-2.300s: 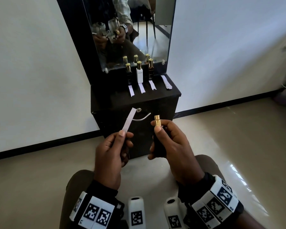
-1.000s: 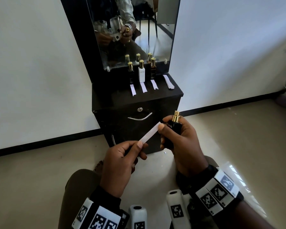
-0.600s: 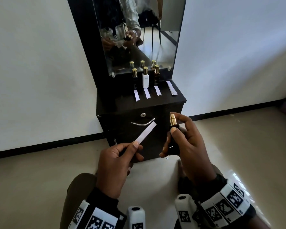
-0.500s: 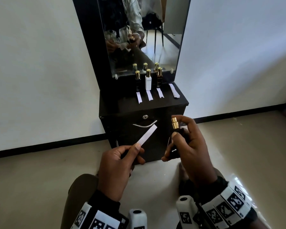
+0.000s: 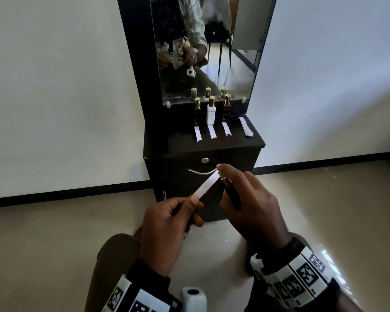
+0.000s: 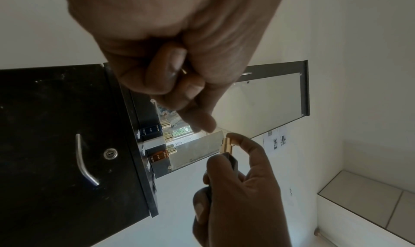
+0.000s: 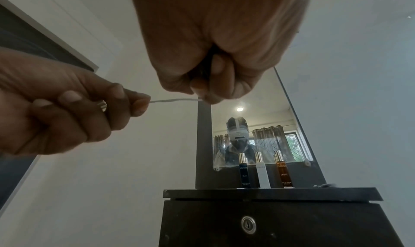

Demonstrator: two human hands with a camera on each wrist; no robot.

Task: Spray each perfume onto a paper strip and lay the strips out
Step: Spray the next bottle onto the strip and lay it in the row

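Tilted now toward 10 o'clock, the black perfume bottle [image 5: 232,195] brings its gold nozzle right up to the strip's tip. On the table [image 5: 203,144] at 12 o'clock three bottles stand, each with a strip laid before it. Clenched round the bottle, the right hand [image 5: 252,206] rests its forefinger on the sprayer; the left hand [image 5: 167,228] pinches the paper strip [image 5: 206,185]. Spraying is in hand; next comes laying the strip beside the others.
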